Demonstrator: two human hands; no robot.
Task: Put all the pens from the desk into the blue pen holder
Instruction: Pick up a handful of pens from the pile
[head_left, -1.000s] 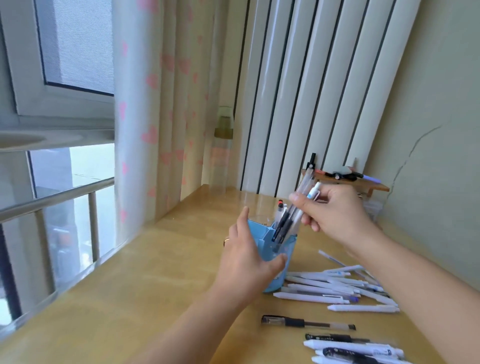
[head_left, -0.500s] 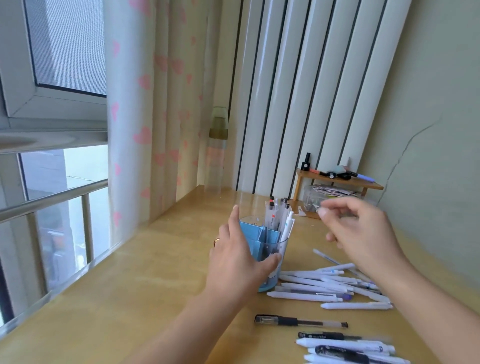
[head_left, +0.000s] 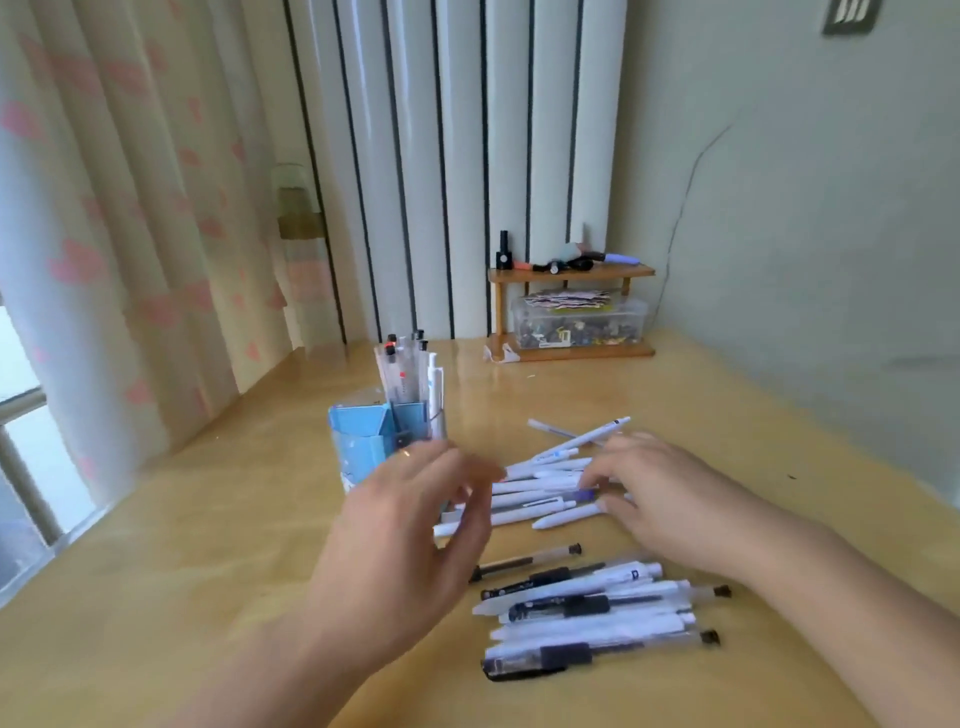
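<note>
The blue pen holder (head_left: 363, 441) stands on the wooden desk (head_left: 208, 545) with several pens (head_left: 410, 379) upright in it. To its right lies a loose pile of white pens (head_left: 550, 462). Nearer to me lies a second pile of white and black pens (head_left: 587, 608). My left hand (head_left: 410, 540) hovers in front of the holder with fingers spread, blurred, holding nothing. My right hand (head_left: 660, 499) rests over the right end of the white pile, fingertips touching the pens; no pen is lifted.
A small wooden shelf (head_left: 571, 273) at the back holds small items, with a clear plastic box (head_left: 576, 322) under it. A curtain (head_left: 130, 208) hangs at the left by the window. Walls border the desk at the back and right.
My right hand dropped from above the holder down onto the white pens. My left hand let go of the holder and moved right. The camera tilted downward.
</note>
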